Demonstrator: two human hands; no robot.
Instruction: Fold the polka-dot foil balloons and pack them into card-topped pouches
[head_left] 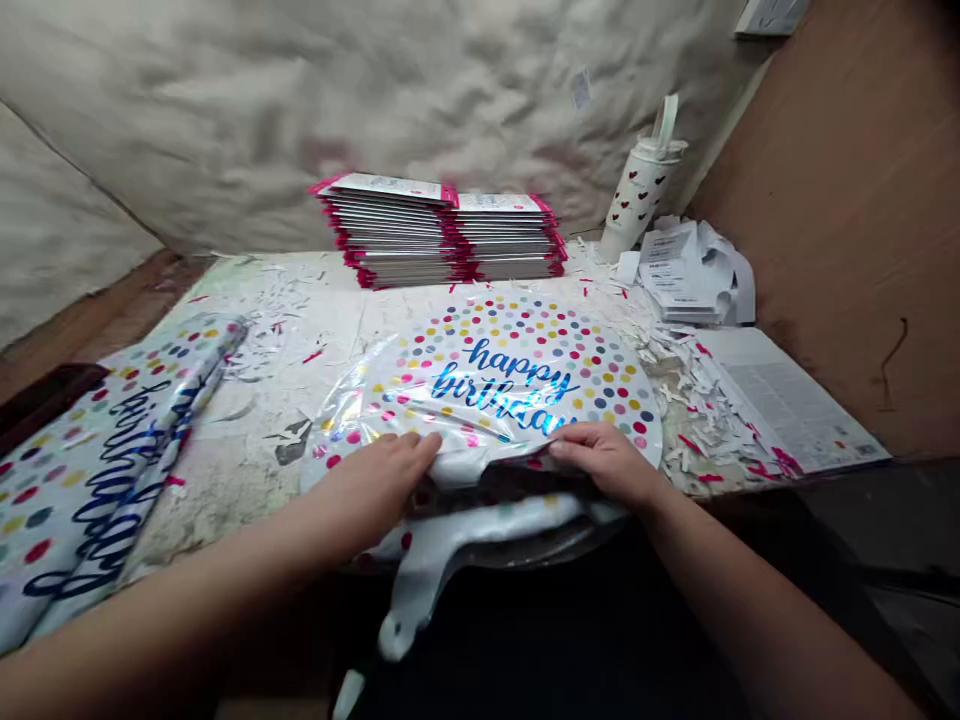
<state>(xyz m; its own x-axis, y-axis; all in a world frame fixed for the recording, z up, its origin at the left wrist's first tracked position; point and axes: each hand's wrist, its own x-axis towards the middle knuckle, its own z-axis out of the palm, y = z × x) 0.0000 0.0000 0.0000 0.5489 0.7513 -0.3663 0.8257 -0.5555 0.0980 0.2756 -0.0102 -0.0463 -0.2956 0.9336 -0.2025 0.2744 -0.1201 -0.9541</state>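
Observation:
A flat round foil balloon [517,365], white with coloured dots and blue "happy birthday" lettering, lies on the worn table [255,440] in front of me. Its near edge is folded up over itself. My left hand [379,480] pinches that folded edge at the left, fingers closed on the foil. My right hand [604,460] grips the same fold at the right, fingers curled over it. The balloon's white neck [420,590] hangs off the table's front edge between my arms.
A pile of folded dotted balloons [90,450] lies at the left. Two stacks of pink-edged packaging cards [442,235] stand at the back. A heart-patterned cup [637,200], crumpled papers [694,275] and a printed sheet [787,400] sit at the right, with paper scraps strewn about.

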